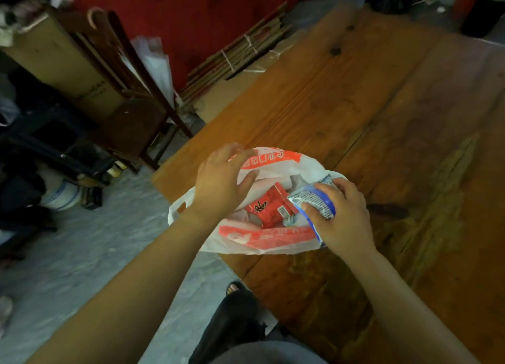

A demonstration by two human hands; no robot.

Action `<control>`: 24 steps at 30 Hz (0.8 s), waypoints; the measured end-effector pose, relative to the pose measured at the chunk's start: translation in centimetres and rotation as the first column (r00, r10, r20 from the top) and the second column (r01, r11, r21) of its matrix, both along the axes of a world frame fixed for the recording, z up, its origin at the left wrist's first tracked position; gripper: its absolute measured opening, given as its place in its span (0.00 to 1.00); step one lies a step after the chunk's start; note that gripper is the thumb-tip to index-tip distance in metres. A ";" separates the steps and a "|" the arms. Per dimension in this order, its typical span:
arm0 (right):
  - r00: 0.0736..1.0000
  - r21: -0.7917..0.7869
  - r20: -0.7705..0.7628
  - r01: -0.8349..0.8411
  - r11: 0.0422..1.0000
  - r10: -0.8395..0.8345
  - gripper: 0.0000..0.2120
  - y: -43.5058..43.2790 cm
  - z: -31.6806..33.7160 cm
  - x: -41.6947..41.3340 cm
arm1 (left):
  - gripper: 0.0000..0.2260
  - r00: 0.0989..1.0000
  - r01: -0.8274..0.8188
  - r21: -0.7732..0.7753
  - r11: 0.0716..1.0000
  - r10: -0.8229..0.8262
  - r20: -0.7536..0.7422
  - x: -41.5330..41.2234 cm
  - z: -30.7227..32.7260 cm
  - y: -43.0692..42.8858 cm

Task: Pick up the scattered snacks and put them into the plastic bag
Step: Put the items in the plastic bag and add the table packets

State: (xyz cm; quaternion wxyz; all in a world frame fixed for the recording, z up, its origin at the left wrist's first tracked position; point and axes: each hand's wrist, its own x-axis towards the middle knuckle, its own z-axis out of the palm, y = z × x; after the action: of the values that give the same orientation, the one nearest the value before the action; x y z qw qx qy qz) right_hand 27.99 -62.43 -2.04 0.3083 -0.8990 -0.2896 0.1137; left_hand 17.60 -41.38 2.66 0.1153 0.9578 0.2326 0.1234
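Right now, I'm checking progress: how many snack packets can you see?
2: a red packet inside the plastic bag, and a blue-and-silver packet gripped by the right hand at the bag's mouth. Others may lie hidden underneath.

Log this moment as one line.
left hand: on bag rim | right hand: grips blue packet over bag | in bag: red packet

We can read only dark script letters, roughly "ken", on the red snack packet (269, 209) inside the plastic bag (273, 240), while the white Chinese characters on the bag's red bands, the fine print on the blue-and-white packet (314, 197) and the marking on the far-left cardboard box (62, 60) are illegible to us.
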 end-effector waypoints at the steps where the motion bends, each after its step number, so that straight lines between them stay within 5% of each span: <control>1: 1.000 -0.015 -0.005 0.009 1.000 -0.009 0.28 0.2 -0.1 0.1 | 0.18 0.998 -0.003 -0.037 0.999 0.001 -0.065 1.0 -0.4 0.7; 5: 0.993 -0.078 -0.055 0.104 0.991 -0.109 0.28 1.1 -0.9 -0.6 | 0.22 0.952 0.099 -0.176 0.979 -0.145 -0.270 3.9 -4.1 3.2; 8: 0.968 -0.102 -0.096 0.224 0.969 -0.234 0.27 2.3 -1.2 -1.7 | 0.21 0.915 0.263 -0.285 0.922 -0.332 -0.228 5.4 -6.2 5.0; 13: 0.839 -0.046 -0.199 0.508 0.860 -0.506 0.24 4.5 -1.1 -4.3 | 0.21 0.766 0.562 -0.447 0.696 -0.642 -0.037 7.9 -6.9 8.0; 18: 0.713 -0.048 -0.152 0.686 0.726 -0.684 0.25 7.3 -0.8 -7.2 | 0.10 0.774 0.606 -0.411 0.681 -0.623 0.110 11.4 -7.2 11.3; 24: 0.716 0.004 -0.099 0.695 0.719 -0.691 0.25 11.9 1.0 -8.3 | 0.09 0.811 0.533 -0.398 0.746 -0.585 -0.010 11.6 -6.7 13.2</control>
State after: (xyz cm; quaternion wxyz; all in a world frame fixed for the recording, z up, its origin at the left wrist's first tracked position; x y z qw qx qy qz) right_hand 19.69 -50.48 -1.07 0.3594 -0.9294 0.0800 0.0247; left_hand 29.23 -28.22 -4.00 0.3129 0.9486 -0.0388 -0.0285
